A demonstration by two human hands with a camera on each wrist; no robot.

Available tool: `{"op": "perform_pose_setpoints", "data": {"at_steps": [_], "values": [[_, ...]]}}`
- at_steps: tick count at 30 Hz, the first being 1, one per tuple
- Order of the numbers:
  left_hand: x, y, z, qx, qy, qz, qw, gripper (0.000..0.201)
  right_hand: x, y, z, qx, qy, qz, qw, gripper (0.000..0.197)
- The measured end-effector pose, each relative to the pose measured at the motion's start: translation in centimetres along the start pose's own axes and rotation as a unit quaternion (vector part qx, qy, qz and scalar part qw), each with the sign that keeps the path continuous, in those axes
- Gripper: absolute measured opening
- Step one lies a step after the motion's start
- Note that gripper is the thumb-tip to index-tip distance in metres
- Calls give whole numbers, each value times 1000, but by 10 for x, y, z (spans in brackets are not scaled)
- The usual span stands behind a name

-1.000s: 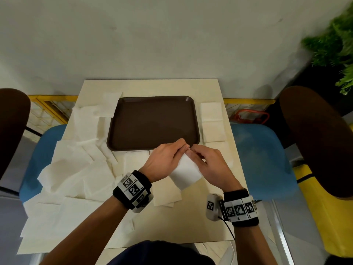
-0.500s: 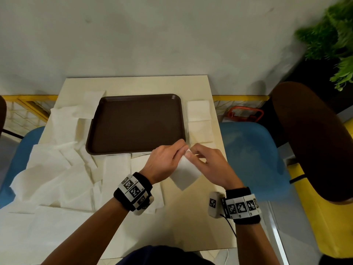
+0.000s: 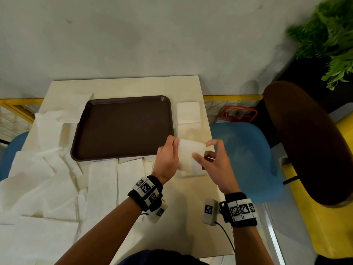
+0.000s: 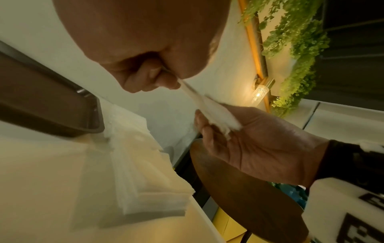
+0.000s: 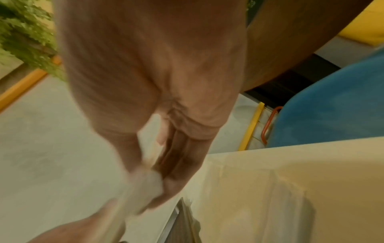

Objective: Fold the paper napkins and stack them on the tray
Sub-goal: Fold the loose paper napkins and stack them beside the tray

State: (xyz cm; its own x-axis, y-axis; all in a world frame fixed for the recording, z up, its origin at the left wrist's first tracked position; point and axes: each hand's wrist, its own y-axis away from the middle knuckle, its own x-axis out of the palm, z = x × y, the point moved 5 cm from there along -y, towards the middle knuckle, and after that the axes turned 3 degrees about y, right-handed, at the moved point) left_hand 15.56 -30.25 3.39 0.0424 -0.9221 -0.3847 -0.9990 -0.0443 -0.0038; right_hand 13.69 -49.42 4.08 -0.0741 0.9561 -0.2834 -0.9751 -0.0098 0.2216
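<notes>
A brown tray (image 3: 122, 129) lies bare in the middle of the table. By its near right corner I hold a small white folded napkin (image 3: 189, 153) in the air between both hands. My left hand (image 3: 176, 143) pinches its left edge; the left wrist view shows this pinch (image 4: 162, 82) on the napkin (image 4: 214, 113). My right hand (image 3: 204, 150) pinches the right edge between thumb and fingers. In the blurred right wrist view, the napkin (image 5: 145, 185) sits at the fingertips (image 5: 166, 184), beside the tray's edge (image 5: 178, 226).
Folded napkins (image 3: 188, 113) lie in a row right of the tray, near the table's right edge (image 3: 207, 119). A loose pile of unfolded napkins (image 3: 38, 178) covers the left side. Half-folded strips (image 3: 103, 180) lie in front of the tray. A blue chair (image 3: 244, 150) stands to the right.
Both hands have lifted the napkin off the table and moved it right. They have drawn apart to its left and right edges. The head view has shifted right.
</notes>
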Motion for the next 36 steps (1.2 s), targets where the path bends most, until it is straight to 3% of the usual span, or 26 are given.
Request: {"op": "perform_pose_setpoints", "data": {"at_steps": [5,8,15,20,25,30,33,36], "values": [[29,-12,35,-94,3,68,993,12,-16,-21,-31,-3,105,-111,988,35],[36,-11,43,-124,8,71,990,15,-10,-32,-43,-2,162,-106,981,28],[44,-13,47,-100,-55,66,991,27,4,-43,-66,11,246,-90,965,16],[48,-12,48,-77,-117,70,988,17,10,-41,-71,19,295,-94,951,10],[46,-9,49,-51,-172,95,979,20,17,-33,-68,29,339,-89,936,17],[22,2,42,-44,-161,110,980,24,25,-18,-40,-17,378,-161,911,26],[-14,15,40,-18,-165,90,982,21,48,-4,-19,-45,344,-172,922,22],[-65,32,49,0,-171,53,984,14,83,12,-4,-48,300,-142,942,18]]}}
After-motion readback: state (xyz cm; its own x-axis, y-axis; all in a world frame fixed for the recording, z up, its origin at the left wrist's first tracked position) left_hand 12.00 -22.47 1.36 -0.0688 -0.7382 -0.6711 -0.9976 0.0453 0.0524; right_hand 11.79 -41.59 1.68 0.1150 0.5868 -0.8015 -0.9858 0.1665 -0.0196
